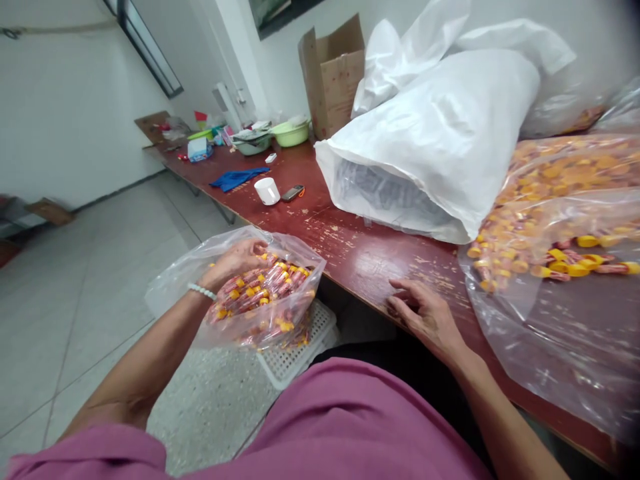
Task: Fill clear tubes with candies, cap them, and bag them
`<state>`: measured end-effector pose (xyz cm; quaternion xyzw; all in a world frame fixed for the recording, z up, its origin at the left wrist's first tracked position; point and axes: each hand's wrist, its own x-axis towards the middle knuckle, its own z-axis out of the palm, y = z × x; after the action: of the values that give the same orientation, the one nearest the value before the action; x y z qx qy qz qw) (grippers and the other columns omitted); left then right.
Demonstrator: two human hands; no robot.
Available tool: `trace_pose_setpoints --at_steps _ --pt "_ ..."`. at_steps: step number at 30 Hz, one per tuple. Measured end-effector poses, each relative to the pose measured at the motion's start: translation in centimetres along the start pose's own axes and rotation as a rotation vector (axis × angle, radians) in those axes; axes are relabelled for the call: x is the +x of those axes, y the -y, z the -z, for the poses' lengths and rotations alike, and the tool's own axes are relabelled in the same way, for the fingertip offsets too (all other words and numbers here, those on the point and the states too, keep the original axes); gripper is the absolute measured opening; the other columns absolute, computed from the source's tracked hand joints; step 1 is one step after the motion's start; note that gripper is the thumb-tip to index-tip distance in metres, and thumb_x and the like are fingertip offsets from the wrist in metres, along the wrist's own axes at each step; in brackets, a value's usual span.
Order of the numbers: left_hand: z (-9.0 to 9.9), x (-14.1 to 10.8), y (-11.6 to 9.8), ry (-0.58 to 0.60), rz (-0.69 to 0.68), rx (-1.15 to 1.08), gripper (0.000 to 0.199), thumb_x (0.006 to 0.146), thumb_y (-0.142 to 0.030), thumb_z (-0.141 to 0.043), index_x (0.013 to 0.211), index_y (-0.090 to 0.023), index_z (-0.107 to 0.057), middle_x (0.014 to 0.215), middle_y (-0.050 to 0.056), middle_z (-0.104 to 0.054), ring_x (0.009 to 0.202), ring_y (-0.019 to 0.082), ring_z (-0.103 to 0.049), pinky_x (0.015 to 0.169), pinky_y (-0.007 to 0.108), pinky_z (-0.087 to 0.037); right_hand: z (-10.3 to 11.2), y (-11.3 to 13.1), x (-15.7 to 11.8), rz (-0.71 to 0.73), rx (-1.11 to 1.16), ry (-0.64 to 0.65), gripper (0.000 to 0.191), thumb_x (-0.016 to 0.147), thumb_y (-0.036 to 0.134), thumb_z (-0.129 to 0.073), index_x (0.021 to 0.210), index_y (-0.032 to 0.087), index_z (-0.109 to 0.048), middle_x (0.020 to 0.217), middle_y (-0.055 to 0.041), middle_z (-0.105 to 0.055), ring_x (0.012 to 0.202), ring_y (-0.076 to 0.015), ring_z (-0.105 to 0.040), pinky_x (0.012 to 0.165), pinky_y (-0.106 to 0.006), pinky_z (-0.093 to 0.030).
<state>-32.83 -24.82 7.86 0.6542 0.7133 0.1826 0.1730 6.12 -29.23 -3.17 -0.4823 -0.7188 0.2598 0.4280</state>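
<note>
My left hand (239, 262), with a pale bead bracelet at the wrist, reaches into a clear plastic bag (185, 270). Its fingers are curled over small pinkish tubes with yellow caps (255, 293); whatever they grip is hidden. The bag rests on a white perforated basket (295, 353) beside the table. Near the table's front edge, my right hand (425, 317) hovers or rests lightly with loosely bent fingers apart and nothing in them. To its right, more yellow-capped pieces (575, 260) lie in and under clear plastic sheeting (540, 360).
A large white sack (440, 133) lies on the red table (350, 260), its mouth showing clear plastic pieces. Beyond are a cardboard box (340, 87), a white cup (267, 191), a small dark device (293, 193), a blue cloth (237, 179) and green basins (291, 133).
</note>
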Motion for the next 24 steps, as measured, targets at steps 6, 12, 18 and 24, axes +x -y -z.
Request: trace_pose_setpoints --at_steps 6,12,18,24 --pt "0.7 4.3 -5.5 -0.035 -0.123 0.113 0.048 0.063 -0.041 -0.066 0.104 -0.017 -0.065 0.096 0.007 -0.067 0.081 0.02 -0.061 0.066 0.026 -0.045 0.5 -1.7 0.0 -0.143 0.015 -0.119 0.029 0.084 0.038 -0.052 0.102 0.019 -0.064 0.096 -0.0079 -0.069 0.078 -0.0189 -0.066 0.076 -0.037 -0.053" --pt "-5.5 11.0 -13.9 0.106 -0.297 0.135 0.024 0.06 -0.024 -0.065 0.083 -0.016 -0.068 0.083 0.007 -0.068 0.079 0.021 -0.061 0.067 0.025 -0.042 0.6 -2.4 -0.1 -0.194 0.103 -0.151 0.026 0.086 0.035 -0.051 0.103 0.02 -0.064 0.106 -0.0079 -0.068 0.096 -0.0212 -0.064 0.088 -0.04 -0.049" --pt "-13.3 16.5 -17.8 0.081 -0.239 0.147 0.021 0.066 -0.034 -0.064 0.067 -0.014 -0.058 0.064 0.009 -0.061 0.067 0.021 -0.058 0.058 0.027 -0.038 0.7 -2.1 0.0 -0.195 0.096 -0.156 0.021 0.086 0.029 -0.051 0.1 0.021 -0.063 0.101 -0.0063 -0.068 0.093 -0.0203 -0.064 0.085 -0.037 -0.05" --pt "-17.4 18.9 -18.6 0.084 -0.231 0.146 0.014 0.065 -0.02 -0.06 0.074 -0.009 -0.057 0.063 0.006 -0.06 0.062 0.016 -0.054 0.056 0.024 -0.036 0.8 -2.0 0.5 -0.209 0.082 -0.166 0.018 0.085 0.023 -0.051 0.097 0.021 -0.064 0.095 -0.0046 -0.068 0.089 -0.0187 -0.063 0.081 -0.033 -0.05"
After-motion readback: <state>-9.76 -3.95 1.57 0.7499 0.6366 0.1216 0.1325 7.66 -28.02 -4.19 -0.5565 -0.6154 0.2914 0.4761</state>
